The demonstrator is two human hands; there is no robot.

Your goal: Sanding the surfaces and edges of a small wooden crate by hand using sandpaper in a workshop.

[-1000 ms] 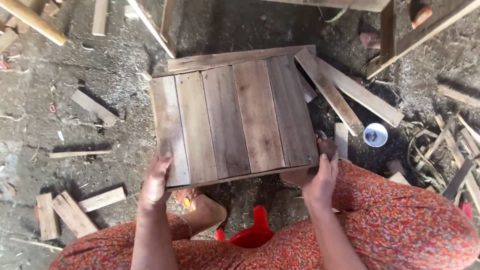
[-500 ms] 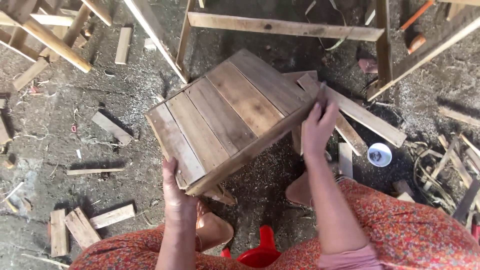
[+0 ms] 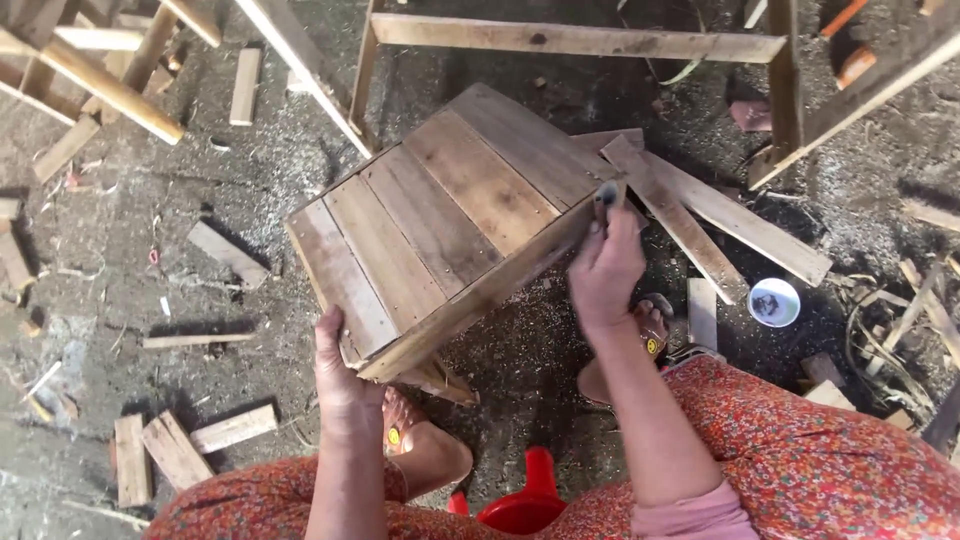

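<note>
Wooden plank box (image 3: 450,230) (five boards across its top) sits tilted on the sawdust floor (image 3: 200,300) before your knees. Your left hand (image 3: 345,385) grasps its near corner; your right hand (image 3: 603,265) pinches the far-right corner edge, beside loose slats (image 3: 700,215).

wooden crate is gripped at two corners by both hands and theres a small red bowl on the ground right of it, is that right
One detail is wrong: the small bowl on the ground to the right is white, not red, as the head view shows. The rest holds: the left hand grips the near corner of the wooden crate and the right hand grips its far right corner.
</note>
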